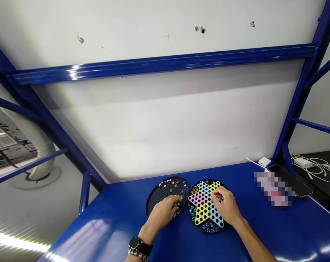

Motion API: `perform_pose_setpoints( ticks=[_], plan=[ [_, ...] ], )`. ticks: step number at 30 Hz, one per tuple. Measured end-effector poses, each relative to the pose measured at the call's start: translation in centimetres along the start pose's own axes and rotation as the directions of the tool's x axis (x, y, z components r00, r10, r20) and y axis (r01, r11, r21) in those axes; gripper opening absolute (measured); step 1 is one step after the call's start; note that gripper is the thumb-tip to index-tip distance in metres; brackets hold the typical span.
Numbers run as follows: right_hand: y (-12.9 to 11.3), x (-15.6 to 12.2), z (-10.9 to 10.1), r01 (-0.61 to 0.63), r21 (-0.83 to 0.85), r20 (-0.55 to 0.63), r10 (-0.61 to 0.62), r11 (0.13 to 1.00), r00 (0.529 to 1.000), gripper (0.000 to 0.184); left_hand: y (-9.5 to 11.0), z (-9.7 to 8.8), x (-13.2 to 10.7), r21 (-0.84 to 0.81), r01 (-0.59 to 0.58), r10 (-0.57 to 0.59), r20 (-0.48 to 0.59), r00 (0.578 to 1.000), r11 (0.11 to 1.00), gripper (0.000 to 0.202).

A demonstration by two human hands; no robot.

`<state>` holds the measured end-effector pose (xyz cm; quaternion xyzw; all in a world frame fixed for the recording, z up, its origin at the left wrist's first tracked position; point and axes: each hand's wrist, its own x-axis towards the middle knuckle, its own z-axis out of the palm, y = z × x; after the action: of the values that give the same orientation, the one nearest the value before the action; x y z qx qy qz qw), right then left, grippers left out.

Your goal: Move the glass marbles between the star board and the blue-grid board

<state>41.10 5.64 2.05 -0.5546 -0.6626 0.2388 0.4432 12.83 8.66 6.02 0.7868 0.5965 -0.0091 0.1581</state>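
**Chinese checkers board (202,213) out on a blue tabletop (121,233)**

So the biggest thing here is the white wall (165,123), pretty scuffed up top, with a blue metal frame (165,65) running across it. Below that is the tabletop, and the board sits on it with its coloured star face-up. Just left of it there's a black round tray (154,198).

Hands next. The left hand (163,211) is over the tray's right side, fingers curled, only a small gap at the tips. Can't tell if it's got hold of anything. The right hand (227,205) is over the board's right side, thumb and fingertips nearly together, and I can't make out anything between them either.

Off to the right lies a black smartphone (290,180), near a white charger (264,162). Left wrist has a smartwatch (134,242) plus a beaded bracelet (137,254). Tiniest stuff: marbles (209,227), around the star and scattered in the tray.
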Motion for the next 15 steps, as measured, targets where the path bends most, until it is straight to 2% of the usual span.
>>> perform_pose_setpoints(
  ticks=[3, 5, 7, 10, 12, 15],
  plan=[
    [-0.1, 0.0, -0.1, 0.001, 0.009, -0.011, -0.001, 1.000, 1.000, 0.023, 0.4, 0.1, 0.6, 0.029, 0.010, -0.008, -0.047, 0.999, 1.000, 0.024],
    [-0.2, 0.0, -0.2, -0.001, 0.012, -0.016, 0.001, 1.000, 1.000, 0.023, -0.1, -0.5, 1.2, 0.026, 0.040, -0.037, -0.107, 0.994, 0.999, 0.018],
    [-0.3, 0.0, -0.2, -0.003, 0.017, -0.011, 0.003, 1.000, 1.000, 0.023, -1.3, -1.4, 2.0, 0.020, 0.096, -0.090, -0.190, 0.978, 0.995, 0.025],
    [-0.3, 0.0, -0.2, -0.007, 0.026, 0.002, 0.007, 1.000, 1.000, 0.024, -3.5, -2.8, 3.3, 0.018, 0.217, -0.200, -0.316, 0.927, 0.976, 0.035],
    [-0.3, 0.0, -0.1, -0.013, 0.024, 0.007, 0.013, 1.000, 1.000, 0.024, -4.9, -3.1, 4.2, 0.020, 0.283, -0.259, -0.346, 0.902, 0.959, 0.036],
    [-0.2, 0.1, 0.0, -0.020, 0.016, 0.013, 0.020, 1.000, 1.000, 0.025, -6.3, -2.5, 5.7, 0.031, 0.319, -0.291, -0.334, 0.896, 0.947, 0.033]
  ],
)
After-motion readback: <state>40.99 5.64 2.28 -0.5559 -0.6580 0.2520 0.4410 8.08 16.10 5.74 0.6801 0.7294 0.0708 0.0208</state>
